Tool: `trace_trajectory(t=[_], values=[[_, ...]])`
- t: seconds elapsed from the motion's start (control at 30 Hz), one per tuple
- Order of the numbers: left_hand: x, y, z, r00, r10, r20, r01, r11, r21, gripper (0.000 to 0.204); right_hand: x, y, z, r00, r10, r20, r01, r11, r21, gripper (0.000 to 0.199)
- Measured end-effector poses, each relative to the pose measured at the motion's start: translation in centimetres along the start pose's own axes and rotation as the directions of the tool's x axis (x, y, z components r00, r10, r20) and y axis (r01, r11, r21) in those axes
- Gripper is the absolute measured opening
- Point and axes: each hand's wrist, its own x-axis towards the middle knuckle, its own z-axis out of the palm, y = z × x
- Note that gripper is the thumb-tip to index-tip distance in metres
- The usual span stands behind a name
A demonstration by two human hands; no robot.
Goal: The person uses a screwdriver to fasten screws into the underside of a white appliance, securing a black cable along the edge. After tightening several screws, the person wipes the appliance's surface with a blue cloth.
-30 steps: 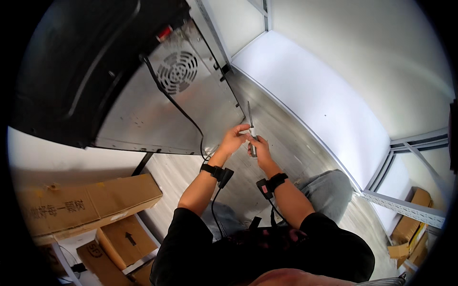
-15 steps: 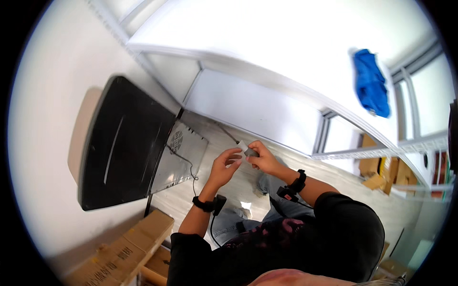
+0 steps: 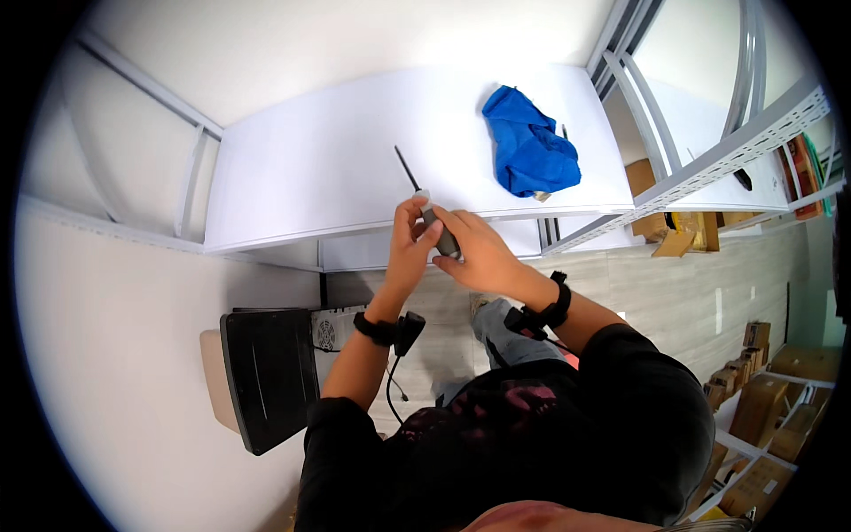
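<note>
Both hands meet at the picture's centre over the front edge of a white metal shelf board (image 3: 355,177). The right hand (image 3: 479,253) wraps its fingers closed around the grey handle of a slim screwdriver with a thin dark shaft (image 3: 424,202); the shaft points toward 11 o'clock, out over the shelf. The left hand (image 3: 410,244) pinches the upper end of the handle between thumb and fingertips, its fingers narrow and touching the tool. Each wrist wears a black band. A crumpled blue cloth (image 3: 529,146) lies on the shelf at 1 o'clock from the hands, well apart. At 7 o'clock, a flat black monitor (image 3: 266,372) lies below. Brown cardboard boxes (image 3: 762,417) stand at 4 o'clock.
</note>
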Motion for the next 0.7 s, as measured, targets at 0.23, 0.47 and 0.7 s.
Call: trace_trajectory(t=[0.23, 0.47, 0.7], values=[[8.2, -2.0, 2.4, 0.989, -0.024, -0.149, 0.06, 0.968, 0.242, 0.03, 4.8, 8.1, -6.1, 0.98, -0.021, -0.196, -0.018, 0.981, -0.194, 0.058], [13.1, -2.2, 3.3, 0.989, 0.036, -0.142, 0.079, 0.688, 0.722, 0.031, 9.3, 12.8, -9.0, 0.926, 0.246, -0.288, -0.376, 0.69, -0.619, 0.076], [14.7, -3.5, 3.2, 0.996, 0.068, -0.056, 0.006, 0.584, 0.812, 0.031, 9.8, 15.5, -8.7, 0.857, 0.434, -0.277, -0.511, 0.646, -0.567, 0.088]])
